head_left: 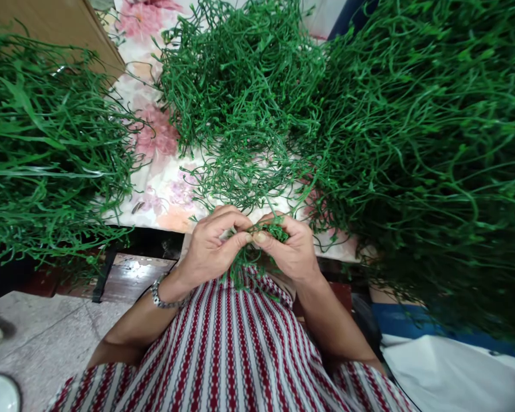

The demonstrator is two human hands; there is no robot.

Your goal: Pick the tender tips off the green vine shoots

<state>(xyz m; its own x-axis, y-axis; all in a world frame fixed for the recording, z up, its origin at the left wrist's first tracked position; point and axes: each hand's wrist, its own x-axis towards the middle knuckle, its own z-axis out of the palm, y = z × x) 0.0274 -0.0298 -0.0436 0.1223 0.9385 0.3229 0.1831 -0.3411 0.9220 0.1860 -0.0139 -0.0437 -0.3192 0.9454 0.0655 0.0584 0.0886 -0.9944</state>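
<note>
The right hand [289, 247] curls round a small bunch of green stems [278, 231], thumb pressed down; beside it the left hand [212, 243] nips the bunch's near end between thumb and forefinger. The bunch runs roughly crosswise, mostly within the right hand. Looser stems [257, 166] lie just beyond both hands on a floral cloth [171, 215].

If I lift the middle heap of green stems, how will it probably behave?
The middle heap would likely sag, since its thin stems bend and curl. It may lift as a tangle, because stems cross each other. Loose ends could trail or drop.
</note>
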